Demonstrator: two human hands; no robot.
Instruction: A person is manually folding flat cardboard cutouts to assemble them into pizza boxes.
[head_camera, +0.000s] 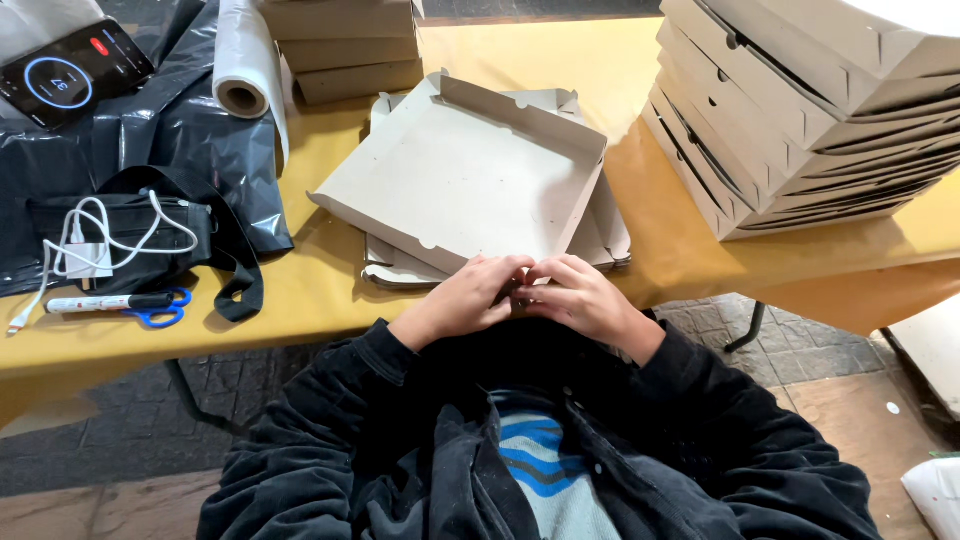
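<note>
A half-folded grey cardboard box (455, 170) lies open on the yellow table (320, 290), on top of several flat box blanks (390, 268). My left hand (470, 295) and my right hand (580, 295) meet at the box's near edge, fingers curled over the near flap and touching each other. Three of the box's walls stand up; the near one is hidden under my fingers. Both arms are in dark sleeves.
A tall stack of folded boxes (800, 110) stands at the right, another stack (345, 45) at the back. To the left lie a black plastic sheet (170, 130), a plastic roll (243, 60), a phone (70, 70), a white cable (100, 240), blue scissors (155, 315) and a marker (100, 302).
</note>
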